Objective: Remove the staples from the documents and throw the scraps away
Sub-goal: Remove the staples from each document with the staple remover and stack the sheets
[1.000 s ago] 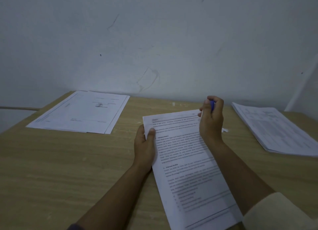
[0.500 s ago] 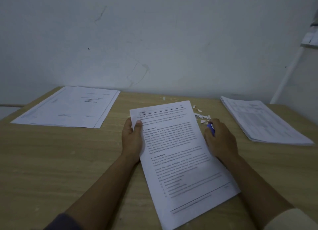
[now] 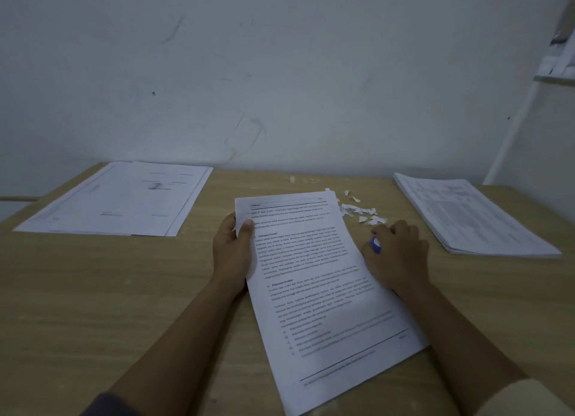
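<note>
A printed document (image 3: 323,288) of several sheets lies tilted on the wooden table (image 3: 93,291) in front of me. My left hand (image 3: 233,250) grips its upper left edge, thumb on top of the page. My right hand (image 3: 396,253) rests at the document's right edge, closed around a small blue-and-white tool (image 3: 375,245); only the tool's tip shows. Several torn white paper scraps (image 3: 361,211) lie on the table just beyond the document's top right corner, a little ahead of my right hand.
A flat pile of papers (image 3: 121,199) lies at the back left of the table. A thicker stack of printed sheets (image 3: 466,216) lies at the back right. A pale wall (image 3: 280,73) rises right behind the table's far edge.
My right hand has come down from the document's top right corner to its right edge, uncovering the scraps. My left hand has kept its grip. The camera view has tilted.
</note>
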